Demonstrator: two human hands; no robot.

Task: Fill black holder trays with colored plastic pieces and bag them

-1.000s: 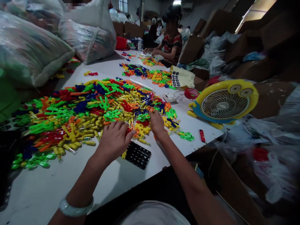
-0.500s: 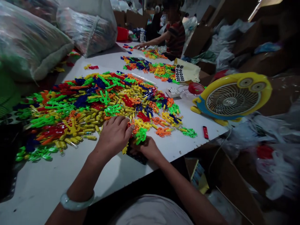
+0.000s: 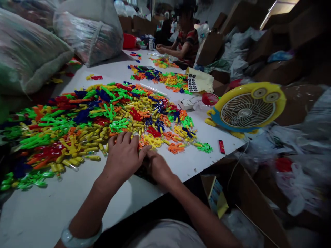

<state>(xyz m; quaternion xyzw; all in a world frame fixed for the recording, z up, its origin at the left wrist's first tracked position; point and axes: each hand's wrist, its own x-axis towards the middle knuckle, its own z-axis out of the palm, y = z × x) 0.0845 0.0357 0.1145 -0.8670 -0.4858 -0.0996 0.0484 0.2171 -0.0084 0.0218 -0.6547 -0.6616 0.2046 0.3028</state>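
Note:
My left hand (image 3: 123, 153) is curled at the near edge of the pile, thumb pointing at my right hand; whatever its fingers hold is hidden behind them. Close against that thumb, my right hand (image 3: 159, 169) is closed, and its contents cannot be made out. Beneath both hands lies a dark flat object (image 3: 146, 175), mostly covered. Just beyond the fingers rest a yellow plastic figure (image 3: 153, 141) and an orange one (image 3: 176, 147). A large heap of yellow-capped clear tubes (image 3: 97, 136) and green plastic figures (image 3: 120, 125), mixed with red, blue and orange ones, spreads to the left.
A yellow-and-blue fan (image 3: 245, 110) stands at the table's right edge, near a red lighter (image 3: 221, 146). Behind are a white power strip (image 3: 185, 104), a sticker sheet (image 3: 200, 81) and more figures (image 3: 176, 81). Stuffed sacks (image 3: 89, 34) crowd the left; a co-worker (image 3: 187, 44) sits beyond.
The green figure seen between my hands is out of sight now. My right hand has moved up and left against my left thumb. The co-worker's outstretched arm has drawn back; the view has shifted slightly.

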